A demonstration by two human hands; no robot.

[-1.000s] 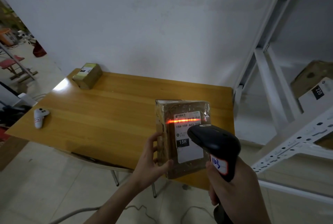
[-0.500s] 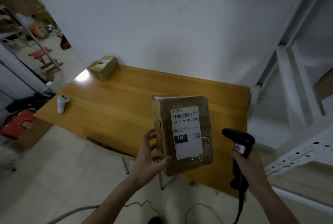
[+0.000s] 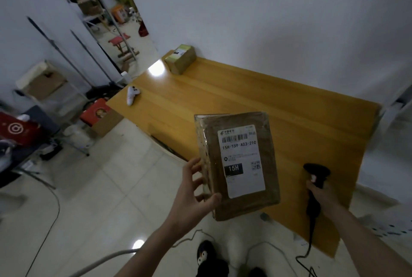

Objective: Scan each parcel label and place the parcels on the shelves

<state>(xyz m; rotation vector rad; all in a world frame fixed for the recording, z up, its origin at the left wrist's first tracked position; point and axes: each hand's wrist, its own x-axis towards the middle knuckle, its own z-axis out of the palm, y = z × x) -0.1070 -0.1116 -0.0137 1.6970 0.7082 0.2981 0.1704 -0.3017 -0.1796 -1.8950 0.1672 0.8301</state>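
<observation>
The left hand (image 3: 189,196) is gripping the taped brown parcel (image 3: 237,165) by its left edge, thumb curling over the front lower corner and fingers spreading behind, holding it upright in the air with the white shipping label (image 3: 242,161) facing the camera. The right hand (image 3: 321,196) is wrapping around the handle of the black barcode scanner (image 3: 315,178), which is hanging low to the right of the parcel, well apart from it, its head pointing away from the label; no scan line is showing on the barcode.

The parcel is hovering over the near edge of the wooden tabletop (image 3: 278,103), not resting on it. Far behind the parcel, at the back left corner of the tabletop, a second small parcel (image 3: 180,58) is sitting against the wall, and a white controller (image 3: 132,95) is lying to the parcel's far left near the tabletop's left edge. The scanner's cable (image 3: 307,252) is trailing down toward the floor, below and right of the parcel.

The label code reads 15H-159-A03-210, so the step in hand looks like carrying this parcel to its shelf. To do that well, the left hand should be keeping the label readable while matching the code, with the cable kept clear of the feet, since the shelves themselves are barely in view here
</observation>
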